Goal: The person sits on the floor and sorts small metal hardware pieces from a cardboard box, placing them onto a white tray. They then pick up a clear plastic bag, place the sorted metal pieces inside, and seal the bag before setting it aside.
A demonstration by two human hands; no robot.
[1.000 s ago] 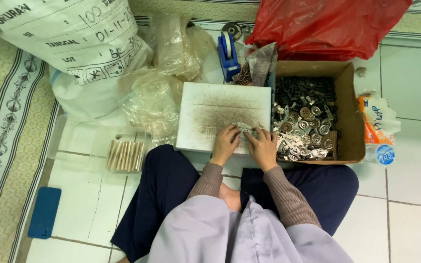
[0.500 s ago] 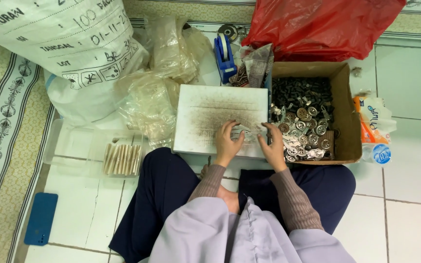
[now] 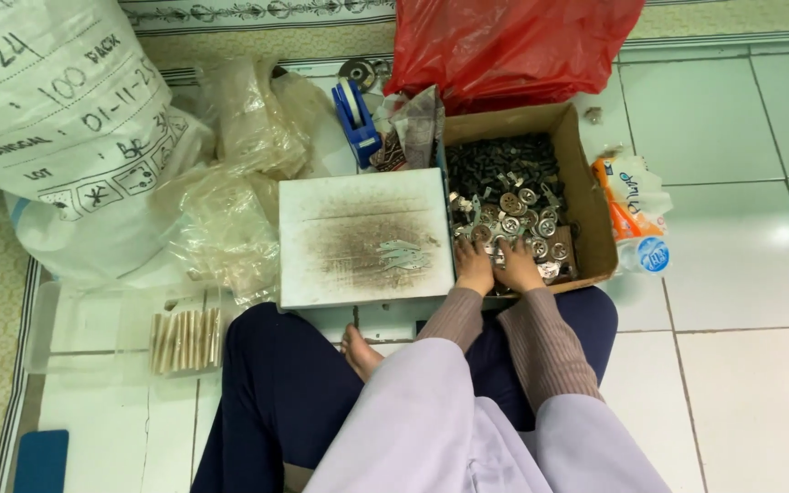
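Fingers of our left hand [image 3: 473, 266] and right hand [image 3: 517, 267] are digging, curled, into small round metal parts [image 3: 522, 219] filling the brown cardboard box [image 3: 590, 201]; whether they grip any, we cannot tell.

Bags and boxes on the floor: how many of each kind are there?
White sack: 1
Red plastic bag: 1
Clear plastic bags: cannot tell, they are bunched together
Cardboard box of metal parts, both hands inside: 1
Total that can be counted: 3
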